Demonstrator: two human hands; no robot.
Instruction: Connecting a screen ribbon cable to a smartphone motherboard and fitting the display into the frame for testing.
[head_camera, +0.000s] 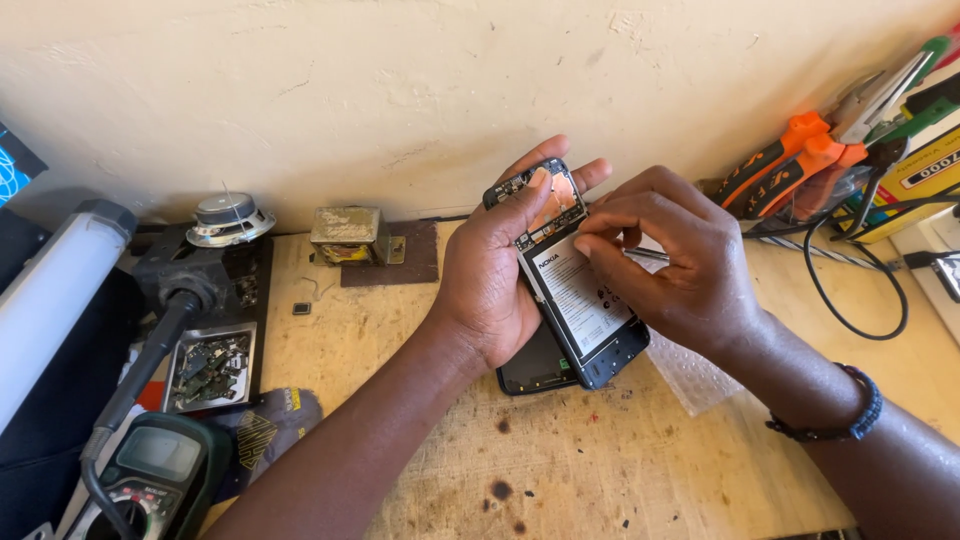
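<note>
Phone (578, 300) with its back cover off sits raised above the worktop (600, 470), cradled in the left hand (490, 285) and worked on by the right hand (670, 265). Its long axis runs on a slant, from the exposed circuit board at the upper left, near the wall, down to the dark lower end at the right, nearer the person. The left hand wraps it from the left side, thumb laid across the upper part of the board and fingers curled behind, their tips showing past the top edge. The right hand comes in from the right and lies over the white battery label, fingers bunched and pinching a thin metal tool (648, 255) (tweezers or a fine driver, too small to tell) whose tip I cannot see under the fingers. Both hands touch the phone; the left carries it, the right is merely on top.

Counted: one opened phone, one dark back cover (535, 372) lying on the worktop just beneath it, one thin tool, one piece of clear bubble wrap (695, 375) under the right wrist. Further off, one multimeter (155, 470) at the lower left, one small tray of board scraps (210, 368), one small loudspeaker (230, 218), one transformer (348, 235), and one pair of orange-handled pliers (790, 160) at the right.
</note>
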